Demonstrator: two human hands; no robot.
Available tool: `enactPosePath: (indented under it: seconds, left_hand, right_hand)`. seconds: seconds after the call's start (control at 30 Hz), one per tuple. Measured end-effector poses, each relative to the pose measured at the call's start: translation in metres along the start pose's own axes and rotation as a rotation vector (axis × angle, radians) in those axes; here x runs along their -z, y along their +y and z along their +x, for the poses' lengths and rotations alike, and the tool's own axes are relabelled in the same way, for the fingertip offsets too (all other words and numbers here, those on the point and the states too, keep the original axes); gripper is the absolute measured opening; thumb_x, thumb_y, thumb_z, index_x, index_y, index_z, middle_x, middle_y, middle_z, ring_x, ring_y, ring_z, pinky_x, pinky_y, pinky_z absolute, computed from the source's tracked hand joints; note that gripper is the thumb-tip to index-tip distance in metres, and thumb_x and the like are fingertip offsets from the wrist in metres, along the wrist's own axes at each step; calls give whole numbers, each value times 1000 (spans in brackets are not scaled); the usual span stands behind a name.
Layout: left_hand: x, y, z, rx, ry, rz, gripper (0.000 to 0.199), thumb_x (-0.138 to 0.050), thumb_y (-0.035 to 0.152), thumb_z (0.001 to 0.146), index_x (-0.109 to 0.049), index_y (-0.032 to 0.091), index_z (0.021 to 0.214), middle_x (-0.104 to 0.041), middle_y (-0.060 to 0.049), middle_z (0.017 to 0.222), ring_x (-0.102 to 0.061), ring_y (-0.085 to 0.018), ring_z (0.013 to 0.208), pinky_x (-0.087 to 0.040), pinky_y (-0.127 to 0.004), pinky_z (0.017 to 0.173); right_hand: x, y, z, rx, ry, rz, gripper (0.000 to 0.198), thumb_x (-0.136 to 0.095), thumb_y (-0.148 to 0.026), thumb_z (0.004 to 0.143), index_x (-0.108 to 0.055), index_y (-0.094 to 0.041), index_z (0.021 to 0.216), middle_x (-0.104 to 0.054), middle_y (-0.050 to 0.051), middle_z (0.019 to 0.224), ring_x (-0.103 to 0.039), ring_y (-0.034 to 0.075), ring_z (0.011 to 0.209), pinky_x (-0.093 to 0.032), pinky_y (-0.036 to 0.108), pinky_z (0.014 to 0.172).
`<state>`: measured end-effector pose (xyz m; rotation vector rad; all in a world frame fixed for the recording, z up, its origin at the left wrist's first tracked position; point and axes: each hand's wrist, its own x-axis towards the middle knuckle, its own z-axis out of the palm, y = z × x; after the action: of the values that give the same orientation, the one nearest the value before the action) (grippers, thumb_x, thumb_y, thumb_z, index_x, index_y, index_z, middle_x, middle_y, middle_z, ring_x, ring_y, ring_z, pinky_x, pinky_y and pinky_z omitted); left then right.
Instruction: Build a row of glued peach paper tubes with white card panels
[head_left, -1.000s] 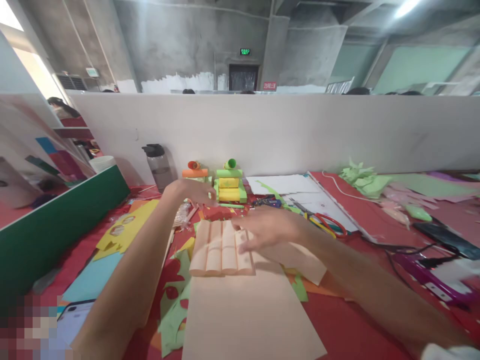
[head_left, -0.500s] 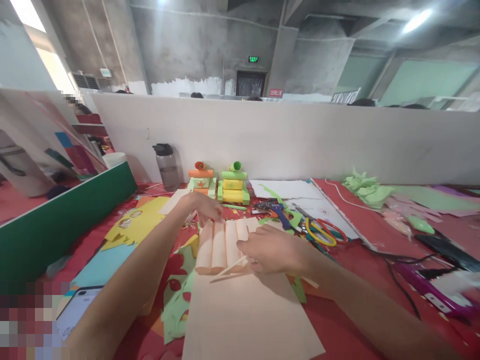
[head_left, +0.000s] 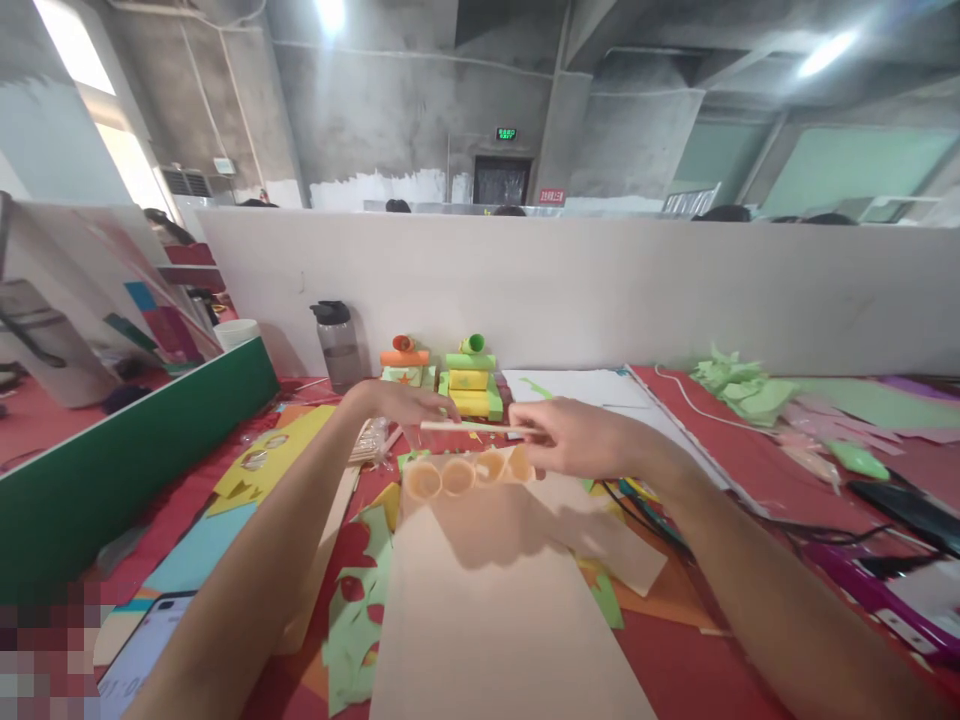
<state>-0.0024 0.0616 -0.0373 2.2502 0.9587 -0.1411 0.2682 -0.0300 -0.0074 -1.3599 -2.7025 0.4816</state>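
A row of several peach paper tubes (head_left: 459, 478), joined side by side, is tilted so that its round open ends face me, above a peach paper sheet (head_left: 487, 620). My left hand (head_left: 401, 405) reaches over the row's far left side, its fingers bent around the edge; the tubes partly hide its fingertips. In my right hand (head_left: 574, 435) a thin pale wooden stick (head_left: 472, 427) is pinched, lying level above the tubes and pointing left. The lower fingers of that hand touch the rightmost tube.
Two paper tank-like models, one orange-topped (head_left: 405, 358) and one green-topped (head_left: 470, 378), stand by the white partition (head_left: 600, 290). A water bottle (head_left: 337, 345) is left of them. Green paper scraps (head_left: 360, 610), a phone (head_left: 142, 650) and a purple device (head_left: 877, 590) lie around.
The tube row has tipped up from lying lengthwise on the sheet, so its open ends now show. My right hand has risen with the stick, which has swung level.
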Motion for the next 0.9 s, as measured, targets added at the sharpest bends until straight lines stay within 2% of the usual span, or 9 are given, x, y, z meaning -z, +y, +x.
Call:
enactPosePath:
  seconds: [0.13, 0.23, 0.37, 0.43, 0.57, 0.63, 0.73, 0.83, 0.9]
  left_hand:
    - [4, 9, -16, -31, 48, -81, 50, -33, 55, 95, -53, 30, 133, -66, -8, 124, -69, -16, 80, -49, -22, 61]
    - [4, 8, -18, -64, 82, -98, 52, -25, 55, 97, -53, 28, 133, -65, -9, 127, -69, -17, 87, -51, -23, 65]
    - [4, 11, -15, -113, 23, 9, 54, -46, 58, 90, -49, 31, 136, -60, -8, 135, -67, -21, 104, -54, -25, 74]
    - [5, 15, -16, -132, -34, 3, 58, -57, 56, 85, -48, 31, 136, -60, -8, 136, -65, -23, 110, -55, -27, 77]
    - [6, 27, -20, -204, -111, -110, 60, -67, 49, 79, -51, 30, 134, -61, -8, 134, -62, -26, 114, -55, -30, 78]
    - [5, 29, -21, -219, -95, -109, 60, -71, 46, 76, -54, 30, 132, -62, -8, 132, -63, -26, 111, -55, -30, 78]
    - [3, 30, -18, -162, -63, -34, 58, -73, 42, 73, -58, 30, 128, -68, -5, 119, -67, -24, 99, -53, -27, 69]
    - [2, 32, -16, -115, -46, 81, 50, -72, 41, 73, -62, 27, 120, -69, -3, 107, -67, -21, 87, -48, -23, 62]
    - [3, 36, -16, -111, -30, 157, 46, -71, 43, 74, -63, 23, 115, -68, -3, 106, -65, -20, 87, -46, -22, 64]
  right_hand:
    - [13, 21, -3, -19, -48, 263, 20, -50, -20, 77, -31, -23, 74, -52, -4, 63, -55, 15, 62, -29, 26, 53]
    - [15, 35, -2, 1, -128, 329, 17, -48, -18, 78, -32, -24, 76, -55, -5, 60, -55, 16, 63, -32, 25, 55]
    - [15, 43, 0, -12, -195, 301, 14, -52, -27, 83, -38, -23, 80, -58, -3, 63, -52, 15, 63, -35, 25, 57]
    - [17, 41, -3, -26, -159, 290, 18, -53, -38, 86, -43, -22, 85, -58, -3, 67, -48, 14, 61, -35, 25, 56]
    - [22, 32, -13, -38, -68, 219, 30, -48, -52, 90, -50, -22, 94, -58, -1, 75, -46, 15, 63, -35, 26, 57]
    - [23, 27, -17, -22, -46, 161, 30, -46, -52, 92, -53, -23, 95, -61, 1, 80, -49, 16, 67, -36, 27, 60]
    - [23, 21, -21, 7, -25, 75, 28, -40, -47, 96, -56, -24, 97, -63, 1, 83, -52, 17, 70, -36, 28, 61]
    - [22, 17, -22, 32, 10, 28, 29, -37, -43, 97, -59, -24, 97, -63, 2, 84, -54, 18, 72, -35, 28, 63]
    - [22, 13, -23, 41, 40, 38, 31, -38, -44, 97, -61, -24, 97, -64, 2, 89, -55, 18, 73, -36, 28, 62]
